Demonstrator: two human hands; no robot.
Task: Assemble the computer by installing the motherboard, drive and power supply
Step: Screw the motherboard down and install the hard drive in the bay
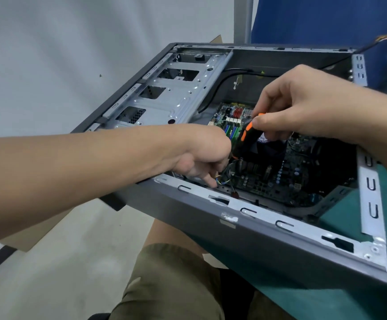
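An open grey computer case (245,236) lies tilted on a green table edge, above my lap. The green motherboard (278,179) sits inside on the case floor. My right hand (303,105) grips the top of a black and orange screwdriver (248,135), which stands nearly upright over the board. My left hand (204,158) reaches into the case at the screwdriver's lower end, its fingers curled down by the board's near edge and some small coloured wires (222,180); what they touch is hidden. The screwdriver tip is out of sight behind my left hand.
A bare metal drive cage (174,88) fills the case's left end. A black cable (229,77) runs along the far wall. Blue panel (326,19) stands behind, a cardboard box (37,232) on the floor at left, and my knees below the case.
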